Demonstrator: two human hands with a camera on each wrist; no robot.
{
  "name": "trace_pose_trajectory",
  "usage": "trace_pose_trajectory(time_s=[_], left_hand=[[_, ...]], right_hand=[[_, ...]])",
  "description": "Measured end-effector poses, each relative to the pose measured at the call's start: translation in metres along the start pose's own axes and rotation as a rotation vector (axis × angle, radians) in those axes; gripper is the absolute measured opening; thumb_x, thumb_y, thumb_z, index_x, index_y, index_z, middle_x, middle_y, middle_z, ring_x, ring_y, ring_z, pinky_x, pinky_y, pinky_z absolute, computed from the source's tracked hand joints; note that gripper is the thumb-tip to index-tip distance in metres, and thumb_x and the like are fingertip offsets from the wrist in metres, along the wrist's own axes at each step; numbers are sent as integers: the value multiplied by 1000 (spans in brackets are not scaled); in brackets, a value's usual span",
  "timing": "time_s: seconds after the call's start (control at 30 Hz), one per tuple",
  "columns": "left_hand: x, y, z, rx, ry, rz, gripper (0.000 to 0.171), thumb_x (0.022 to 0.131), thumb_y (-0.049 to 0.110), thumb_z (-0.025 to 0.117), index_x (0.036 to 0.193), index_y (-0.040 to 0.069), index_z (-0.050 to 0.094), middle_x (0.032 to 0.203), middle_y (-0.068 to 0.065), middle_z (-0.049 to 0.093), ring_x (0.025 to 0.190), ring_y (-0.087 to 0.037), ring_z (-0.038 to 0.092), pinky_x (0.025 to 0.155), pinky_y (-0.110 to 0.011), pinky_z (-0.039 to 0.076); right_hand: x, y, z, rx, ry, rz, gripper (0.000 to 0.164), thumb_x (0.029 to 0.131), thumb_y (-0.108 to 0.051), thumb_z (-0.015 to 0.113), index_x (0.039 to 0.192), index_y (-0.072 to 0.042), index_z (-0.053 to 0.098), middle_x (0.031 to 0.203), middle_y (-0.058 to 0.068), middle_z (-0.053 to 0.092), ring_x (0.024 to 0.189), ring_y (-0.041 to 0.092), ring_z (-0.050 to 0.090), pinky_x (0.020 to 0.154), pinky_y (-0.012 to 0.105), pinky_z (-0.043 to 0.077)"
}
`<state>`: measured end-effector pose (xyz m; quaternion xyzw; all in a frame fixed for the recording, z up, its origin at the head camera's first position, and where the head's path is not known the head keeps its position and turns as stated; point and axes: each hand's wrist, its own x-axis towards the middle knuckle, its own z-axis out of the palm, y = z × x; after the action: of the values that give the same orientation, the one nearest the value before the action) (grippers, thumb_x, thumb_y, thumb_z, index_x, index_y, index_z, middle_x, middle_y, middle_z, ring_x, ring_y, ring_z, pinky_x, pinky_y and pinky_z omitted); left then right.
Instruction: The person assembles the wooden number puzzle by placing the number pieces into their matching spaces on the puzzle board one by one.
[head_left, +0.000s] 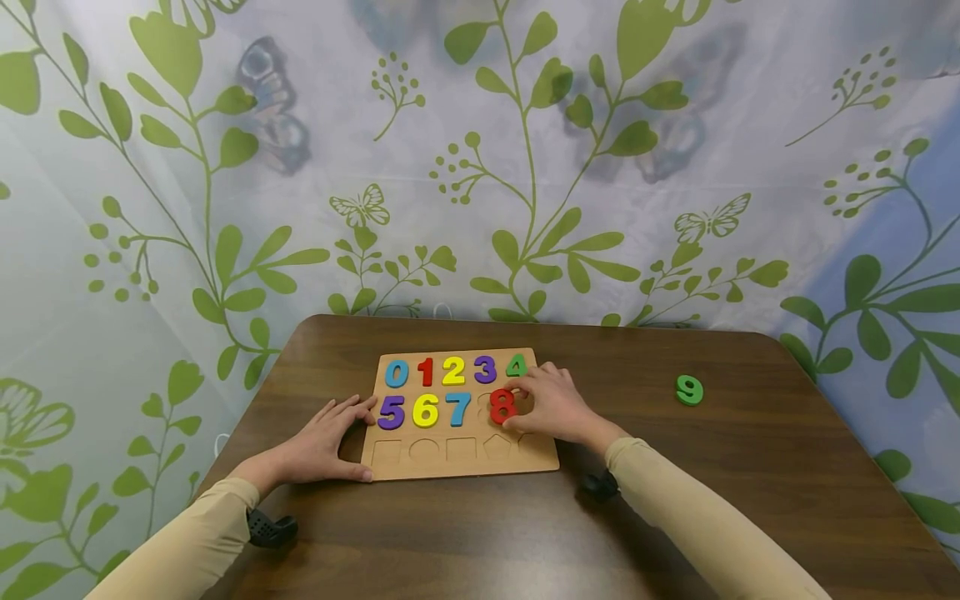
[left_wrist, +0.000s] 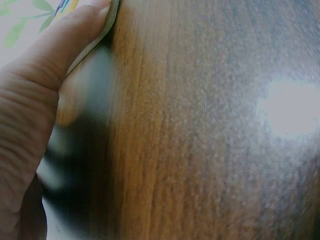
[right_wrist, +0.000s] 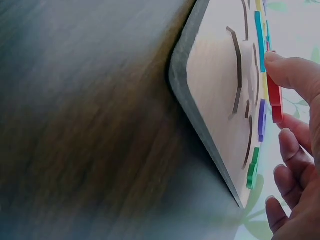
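Observation:
A wooden number board [head_left: 442, 469] lies on the table under both hands. My left hand [head_left: 321, 442] rests along its left side, fingers spread near the purple 5 [head_left: 391, 412] and thumb at the front left corner. My right hand [head_left: 555, 404] pinches a red number 8 [head_left: 502, 406] between thumb and fingers, over the slots right of the blue 7 [head_left: 458, 409]. In the right wrist view the red 8 [right_wrist: 274, 97] stands higher than the neighbouring pieces. The green 4 [head_left: 517, 365] is partly behind the right fingers.
A green number 9 [head_left: 689, 390] lies apart on the right of the brown table [head_left: 480, 533]. On the board's back row sit a blue 0 [head_left: 387, 373], a red 1 [head_left: 427, 372] and others. Shape recesses line its front. A leaf-patterned curtain [head_left: 420, 167] hangs behind.

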<state>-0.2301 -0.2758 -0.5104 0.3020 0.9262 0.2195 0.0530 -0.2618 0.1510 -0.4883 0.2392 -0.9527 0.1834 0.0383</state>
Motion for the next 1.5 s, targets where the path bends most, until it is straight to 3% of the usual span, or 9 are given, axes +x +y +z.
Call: trace_pose_trajectory(time_s=[0.9,1.5], left_hand=[[3,-4,0,-9,-12,-16,82,73,76,76,129,21,51,165,-9,32,153,-41,19,120,-66,4],[6,-4,-1,-6,-18,-25,81,73,75,76,129,21,52,165,-9,31,153,-41,19,120,-66,3]], right_hand=[[16,-6,13,-8,-23,-5,59,75,-60,84,123,-26,73,91,-16,55,99,15,43,89,42,34],[20,-4,16,10,-33,9,60,74,-62,84,121,-26,75,96,-14,58,103,16,44,85,42,33]])
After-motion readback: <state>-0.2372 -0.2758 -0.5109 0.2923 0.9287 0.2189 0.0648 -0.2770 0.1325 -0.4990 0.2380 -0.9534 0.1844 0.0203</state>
